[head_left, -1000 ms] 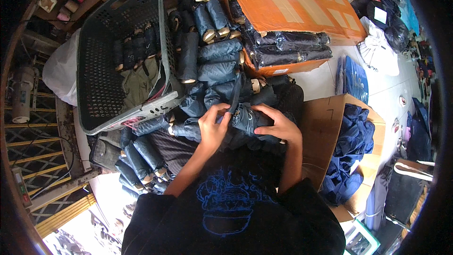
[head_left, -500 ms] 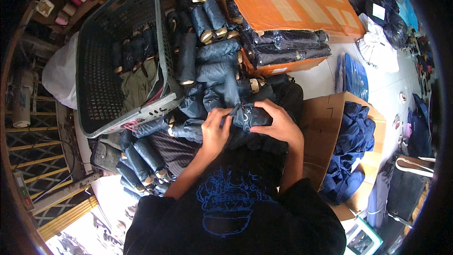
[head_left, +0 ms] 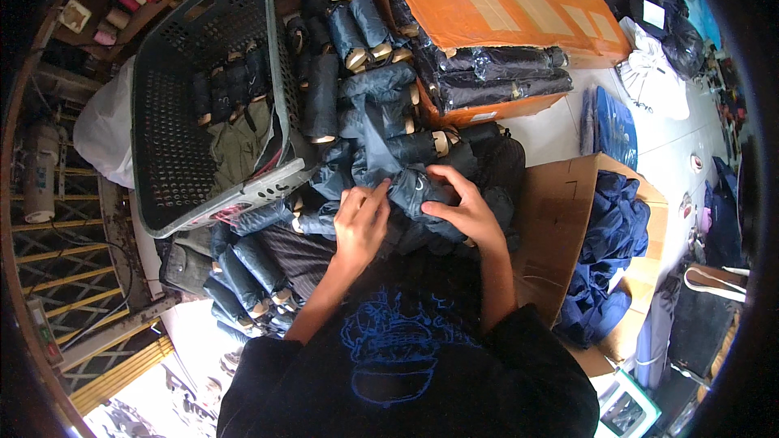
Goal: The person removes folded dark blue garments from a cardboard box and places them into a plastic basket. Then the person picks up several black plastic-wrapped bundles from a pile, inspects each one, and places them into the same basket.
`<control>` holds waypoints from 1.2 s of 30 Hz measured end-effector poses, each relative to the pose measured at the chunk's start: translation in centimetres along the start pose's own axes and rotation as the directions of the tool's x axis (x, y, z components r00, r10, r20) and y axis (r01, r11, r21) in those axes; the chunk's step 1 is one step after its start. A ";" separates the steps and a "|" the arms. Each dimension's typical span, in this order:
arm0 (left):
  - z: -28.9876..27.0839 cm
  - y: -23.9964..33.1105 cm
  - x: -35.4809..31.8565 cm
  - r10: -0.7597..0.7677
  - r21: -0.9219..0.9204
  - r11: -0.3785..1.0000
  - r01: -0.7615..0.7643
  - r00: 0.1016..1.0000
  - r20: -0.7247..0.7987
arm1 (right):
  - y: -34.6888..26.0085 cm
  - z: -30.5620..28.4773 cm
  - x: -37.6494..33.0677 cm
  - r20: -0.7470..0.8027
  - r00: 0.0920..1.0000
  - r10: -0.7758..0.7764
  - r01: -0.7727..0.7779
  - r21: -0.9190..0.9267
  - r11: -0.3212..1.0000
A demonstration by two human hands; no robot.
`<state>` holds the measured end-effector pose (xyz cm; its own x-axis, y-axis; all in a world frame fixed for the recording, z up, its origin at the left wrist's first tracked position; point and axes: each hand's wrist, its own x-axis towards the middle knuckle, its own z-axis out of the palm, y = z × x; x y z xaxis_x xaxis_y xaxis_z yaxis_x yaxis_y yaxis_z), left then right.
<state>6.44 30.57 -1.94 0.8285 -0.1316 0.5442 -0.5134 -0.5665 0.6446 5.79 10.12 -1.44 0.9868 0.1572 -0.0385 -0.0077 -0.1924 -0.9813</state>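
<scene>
In front of my chest is a rolled dark blue-grey fabric bundle (head_left: 416,191) with a small white print. My right hand (head_left: 473,212) is closed round its right side, thumb on the near face and fingers over the far one. At its left side, my left hand (head_left: 362,217) has its fingers bent together, with the index fingertip against the fabric; whether it pinches any of it is hidden. A loose strip of the same cloth (head_left: 376,146) stretches away from the bundle. Similar rolls (head_left: 323,97) with tan ends lie piled beyond and to the left.
A grey-green plastic basket (head_left: 284,105) stands at the left with more rolls and olive cloth inside. Far ahead, an orange taped carton (head_left: 503,0) holds dark plastic-wrapped packs. An open cardboard box (head_left: 560,231) of navy cloth (head_left: 604,235) sits close on my right. Thread spools fill a shelf at far left.
The bundle has turned in my hands, and its white print shows less. My left hand has drawn slightly left and nearer; the loose strip has spread wider and leans left.
</scene>
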 end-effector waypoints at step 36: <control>-1.0 1.2 2.1 0.150 0.020 0.989 -0.149 0.967 -0.208 | -4.1 2.3 0.9 -0.096 0.994 0.045 -0.014 0.307 0.951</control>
<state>7.37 30.41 0.54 0.6773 -0.0429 0.7345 -0.6268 -0.5564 0.5455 6.29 13.27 2.10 0.9964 0.0544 -0.0648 -0.0706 0.1126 -0.9911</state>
